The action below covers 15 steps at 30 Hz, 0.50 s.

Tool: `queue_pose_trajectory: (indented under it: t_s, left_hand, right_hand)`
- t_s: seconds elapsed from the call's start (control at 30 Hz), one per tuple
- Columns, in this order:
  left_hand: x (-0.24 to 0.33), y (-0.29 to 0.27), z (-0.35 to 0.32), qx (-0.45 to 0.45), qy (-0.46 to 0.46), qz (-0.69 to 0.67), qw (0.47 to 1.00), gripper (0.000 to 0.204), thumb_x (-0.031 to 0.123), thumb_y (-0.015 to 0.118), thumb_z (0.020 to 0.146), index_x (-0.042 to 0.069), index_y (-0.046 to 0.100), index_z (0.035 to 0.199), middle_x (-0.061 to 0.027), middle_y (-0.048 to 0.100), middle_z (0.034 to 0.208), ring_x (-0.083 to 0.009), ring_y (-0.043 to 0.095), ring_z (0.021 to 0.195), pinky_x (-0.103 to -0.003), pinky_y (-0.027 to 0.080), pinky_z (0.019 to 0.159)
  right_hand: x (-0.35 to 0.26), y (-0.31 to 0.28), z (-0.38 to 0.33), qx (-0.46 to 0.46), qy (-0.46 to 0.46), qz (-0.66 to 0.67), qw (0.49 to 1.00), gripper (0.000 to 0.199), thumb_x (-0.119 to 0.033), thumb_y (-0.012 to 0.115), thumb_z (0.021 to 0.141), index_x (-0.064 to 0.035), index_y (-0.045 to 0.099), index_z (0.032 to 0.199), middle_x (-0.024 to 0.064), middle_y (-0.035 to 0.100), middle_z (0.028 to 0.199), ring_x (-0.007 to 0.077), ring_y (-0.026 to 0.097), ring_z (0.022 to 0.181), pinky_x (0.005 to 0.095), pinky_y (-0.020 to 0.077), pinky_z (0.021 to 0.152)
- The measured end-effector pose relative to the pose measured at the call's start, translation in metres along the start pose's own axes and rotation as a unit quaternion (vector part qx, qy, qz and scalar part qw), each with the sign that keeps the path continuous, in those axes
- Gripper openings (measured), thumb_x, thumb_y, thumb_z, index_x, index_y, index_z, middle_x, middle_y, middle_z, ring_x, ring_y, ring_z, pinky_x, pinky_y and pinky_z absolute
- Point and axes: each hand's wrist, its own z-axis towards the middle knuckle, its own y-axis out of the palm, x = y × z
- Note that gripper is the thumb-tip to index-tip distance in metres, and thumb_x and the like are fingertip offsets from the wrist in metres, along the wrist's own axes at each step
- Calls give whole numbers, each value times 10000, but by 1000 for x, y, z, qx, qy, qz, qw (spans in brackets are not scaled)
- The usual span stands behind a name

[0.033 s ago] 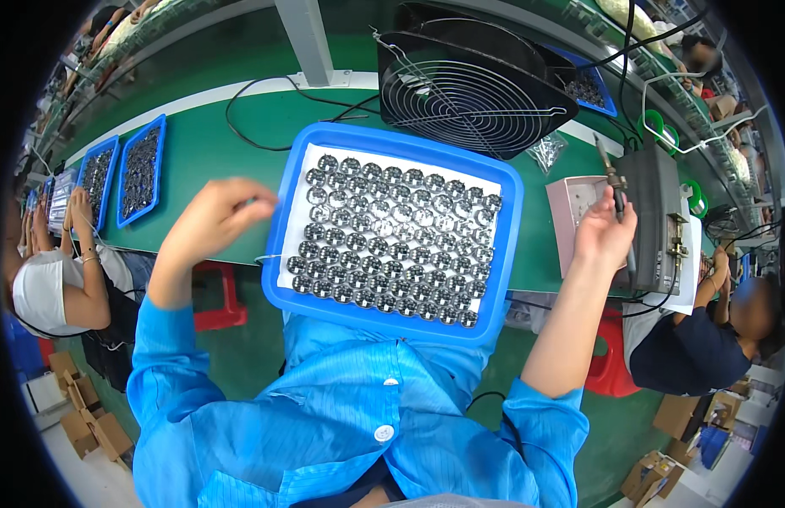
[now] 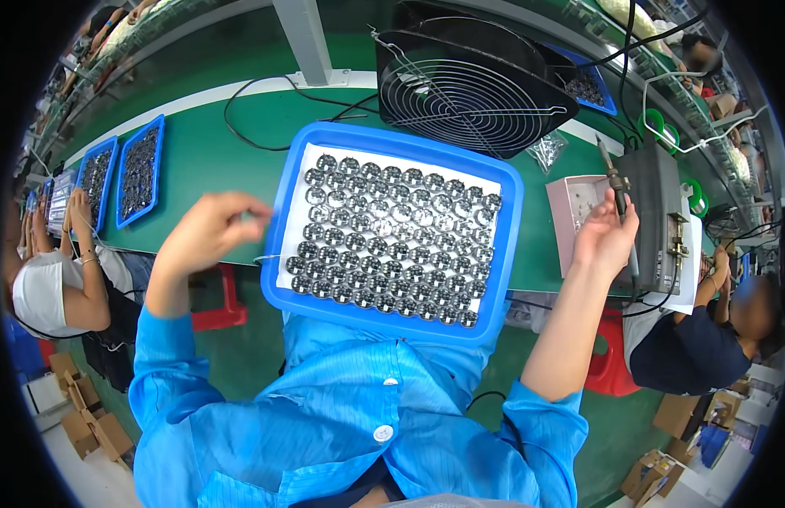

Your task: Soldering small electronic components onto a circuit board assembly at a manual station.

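Right hand (image 2: 605, 239) gripping soldering iron (image 2: 616, 188) – left hand (image 2: 208, 230) pinching wire (image 2: 262, 257), beside blue tray (image 2: 392, 140)

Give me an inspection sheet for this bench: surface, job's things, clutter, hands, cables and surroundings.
Surface: green bench.
Job's things: blue tray of round silver parts on a white sheet; soldering iron.
Clutter: black fan, small bag of screws, pink box, grey unit.
Hands: left hand pinches a thin wire beside the tray; right hand grips the soldering iron.
Cables: black cable loops behind the tray.
Surroundings: two more blue trays at left; seated co-workers both sides; cardboard boxes on the floor.
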Motion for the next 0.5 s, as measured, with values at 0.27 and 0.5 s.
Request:
queue_pose_trajectory:
  t_s: [0.27, 0.5]
  left_hand:
    - [-6, 29, -22, -77, -36, -78, 993, 246, 162, 843, 860, 27, 758, 1047, -62, 722, 845, -92, 609, 681, -280, 468, 616]
    - [-35, 75, 20, 209, -72, -78, 972, 343, 225, 487, 1123, -9, 645, 928, -3, 573, 713, -84, 521, 676, -263, 413, 642]
  right_hand:
    - [-21, -4, -24, -90, -127, -262, 952, 481, -257, 504, 1098, 42, 478, 1474, 219, 668, 1287, 131, 644, 787, 250, 541, 658]
    - [-32, -25, -1, -134, -261, -526, 798, 450, -140, 510, 1082, 85, 486, 1471, 213, 716, 1193, 117, 639, 766, 251, 529, 648]
